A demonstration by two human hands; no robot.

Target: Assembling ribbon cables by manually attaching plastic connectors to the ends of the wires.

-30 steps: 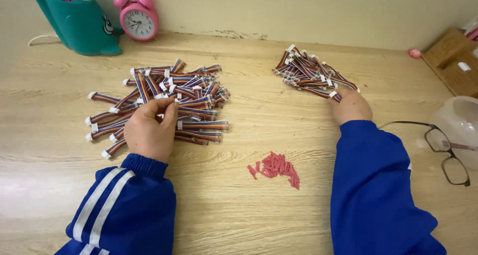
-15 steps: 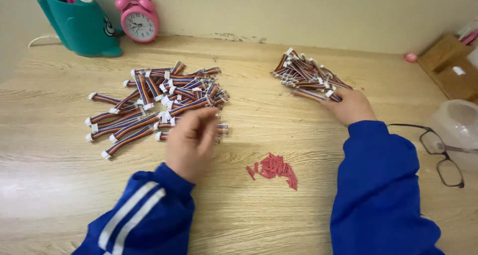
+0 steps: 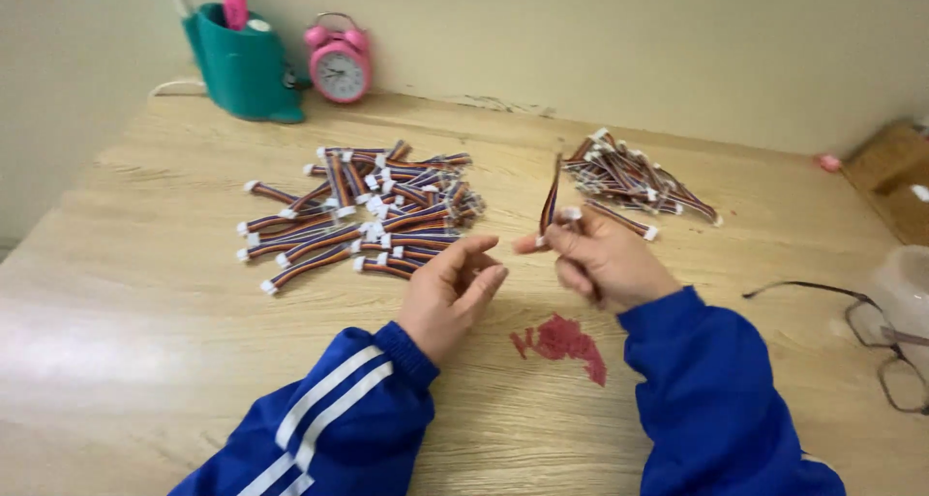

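Above the red bits (image 3: 563, 341) on the wooden table (image 3: 145, 322), I see from the head camera my right hand (image 3: 605, 262) pinching one striped wire piece (image 3: 552, 201) that stands up from my fingers. My left hand (image 3: 450, 293) is just left of it, loose and half curled, holding nothing. A big wire pile (image 3: 363, 215) lies up and left of the red bits. A small wire pile (image 3: 634, 181) lies up and right. A pink clock (image 3: 339, 65) stands far back.
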